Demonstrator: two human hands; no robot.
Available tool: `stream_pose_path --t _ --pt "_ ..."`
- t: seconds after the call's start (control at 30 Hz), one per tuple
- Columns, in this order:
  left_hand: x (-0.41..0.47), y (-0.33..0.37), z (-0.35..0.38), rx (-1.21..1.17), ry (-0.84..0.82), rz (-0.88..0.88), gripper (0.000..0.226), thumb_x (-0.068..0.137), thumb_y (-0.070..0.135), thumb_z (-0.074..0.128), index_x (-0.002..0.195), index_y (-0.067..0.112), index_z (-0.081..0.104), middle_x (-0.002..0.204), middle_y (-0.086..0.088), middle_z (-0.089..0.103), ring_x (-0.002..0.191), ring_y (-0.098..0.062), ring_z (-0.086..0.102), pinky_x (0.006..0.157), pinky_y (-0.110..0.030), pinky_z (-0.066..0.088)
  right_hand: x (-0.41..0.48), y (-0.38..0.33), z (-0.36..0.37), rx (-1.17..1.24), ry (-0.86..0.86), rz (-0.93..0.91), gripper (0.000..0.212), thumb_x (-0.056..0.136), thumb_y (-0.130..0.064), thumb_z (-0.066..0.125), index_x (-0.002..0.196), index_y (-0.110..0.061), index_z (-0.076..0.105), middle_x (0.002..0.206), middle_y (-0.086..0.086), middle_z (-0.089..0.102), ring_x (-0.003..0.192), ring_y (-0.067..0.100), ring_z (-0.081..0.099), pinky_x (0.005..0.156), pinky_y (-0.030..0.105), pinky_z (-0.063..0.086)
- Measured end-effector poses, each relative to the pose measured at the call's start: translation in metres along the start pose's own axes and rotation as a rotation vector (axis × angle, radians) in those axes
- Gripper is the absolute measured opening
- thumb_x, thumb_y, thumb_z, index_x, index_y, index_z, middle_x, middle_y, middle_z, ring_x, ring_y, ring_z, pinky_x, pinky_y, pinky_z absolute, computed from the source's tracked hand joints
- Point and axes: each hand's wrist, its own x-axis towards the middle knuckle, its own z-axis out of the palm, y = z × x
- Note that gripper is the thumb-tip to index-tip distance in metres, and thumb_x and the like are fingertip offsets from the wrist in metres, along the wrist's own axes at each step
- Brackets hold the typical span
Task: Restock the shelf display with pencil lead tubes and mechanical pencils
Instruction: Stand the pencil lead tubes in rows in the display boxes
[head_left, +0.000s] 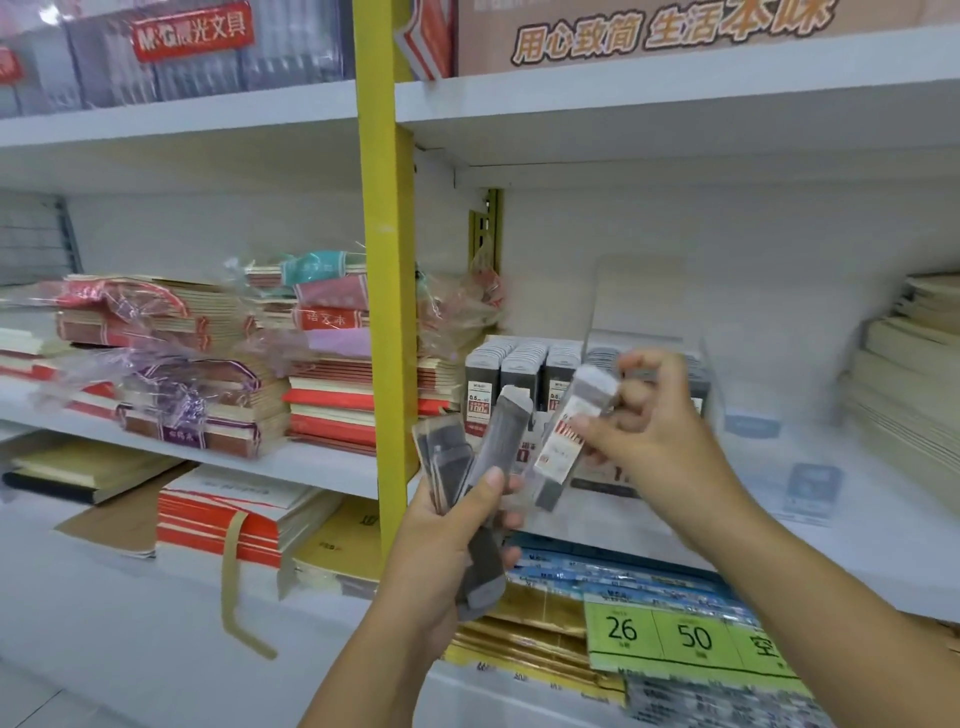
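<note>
The lead tube that I follow is in the right hand, pinched near its upper end between the thumb and the curled fingers. Its long axis is tilted: the grey cap end points up and to the right, the lower end down and to the left, toward the other hand. It hangs in the air in front of the display box, which stands on the white shelf, and it does not touch the box.

In the box the tubes stand upright in tight rows. So I judge that the held tube must first turn upright and then go forward and a little up. The right hand is the nearer one to the box and it covers the right rows, which are also blurred, so I cannot tell where a free place is.

The left hand is lower and closer to me. It grips a fan of more lead tubes, with the thumb across their front. Left of it stands the yellow post.
</note>
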Motion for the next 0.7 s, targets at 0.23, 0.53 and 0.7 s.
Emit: stream_pose_path --t 0.23,0.53,0.7 --pt "0.006 0.009 -0.012 0.0 0.078 0.074 0.052 0.068 0.038 0.083 0.109 0.009 0.071 0.071 -0.007 0.065 0.052 -0.015 0.054 0.045 -0.028 0.049 0.048 -0.048 -0.014 -0.488 0.052 -0.385 0.023 0.089 -0.022 0.068 0.098 -0.037 0.053 0.09 -0.016 0.064 0.08 0.001 0.064 0.063 0.019 0.055" --pt "0.009 0.012 -0.022 0.011 0.088 0.057 0.057 0.06 0.046 0.085 0.106 0.015 0.073 0.063 -0.005 0.061 0.051 -0.017 0.054 0.047 -0.027 0.049 0.08 -0.022 0.004 -0.958 -0.149 -0.255 0.023 0.087 -0.034 0.065 0.108 -0.031 0.055 0.085 -0.01 0.059 0.086 0.005 0.052 0.076 0.037 0.05" --pt "0.009 0.015 -0.023 0.043 0.086 0.076 0.07 0.055 0.051 0.087 0.113 0.015 0.071 0.065 -0.003 0.062 0.054 -0.016 0.054 0.05 -0.026 0.049 0.085 -0.009 0.008 -1.068 -0.081 -0.279 0.009 0.086 -0.035 0.066 0.094 -0.036 0.062 0.094 -0.011 0.054 0.1 0.012 0.038 0.081 0.03 0.033"
